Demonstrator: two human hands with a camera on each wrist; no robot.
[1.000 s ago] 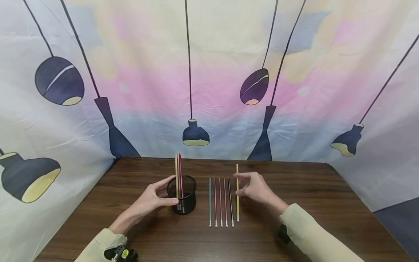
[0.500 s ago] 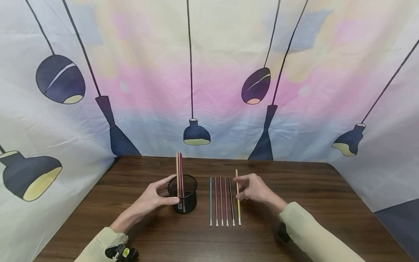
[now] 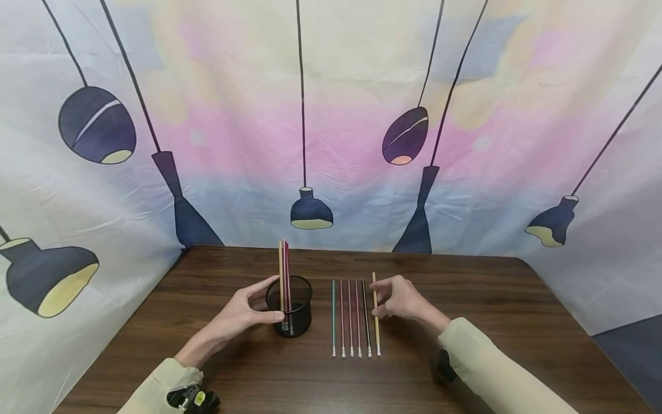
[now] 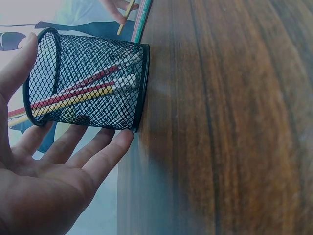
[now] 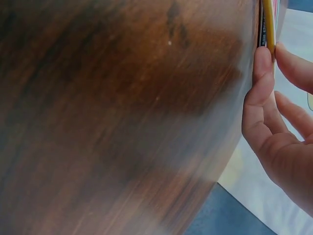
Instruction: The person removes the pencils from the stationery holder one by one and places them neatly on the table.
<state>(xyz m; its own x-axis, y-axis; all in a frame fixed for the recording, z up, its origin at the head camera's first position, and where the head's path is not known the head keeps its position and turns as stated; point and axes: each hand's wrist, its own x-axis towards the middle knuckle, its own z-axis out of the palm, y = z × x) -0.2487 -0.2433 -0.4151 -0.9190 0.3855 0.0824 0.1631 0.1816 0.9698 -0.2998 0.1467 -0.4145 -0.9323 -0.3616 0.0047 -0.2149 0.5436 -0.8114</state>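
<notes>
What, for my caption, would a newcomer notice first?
Probably the big dark lamp prints on the backdrop behind the table. Next, the row of pencils mid-table, the right hand pinching a yellow pencil at its right end. Left of it, the left hand holds a black mesh cup with more pencils inside.

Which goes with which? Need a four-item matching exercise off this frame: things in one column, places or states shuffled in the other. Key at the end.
Things
1. mesh cup
2. yellow pencil outside the cup
3. teal pencil
4. black pencil

Places or states
A. on the table, nearest the cup
B. between a reddish pencil and the yellow one
C. gripped by the left hand
D. pinched by the right hand

Pairs: 1-C, 2-D, 3-A, 4-B
</notes>
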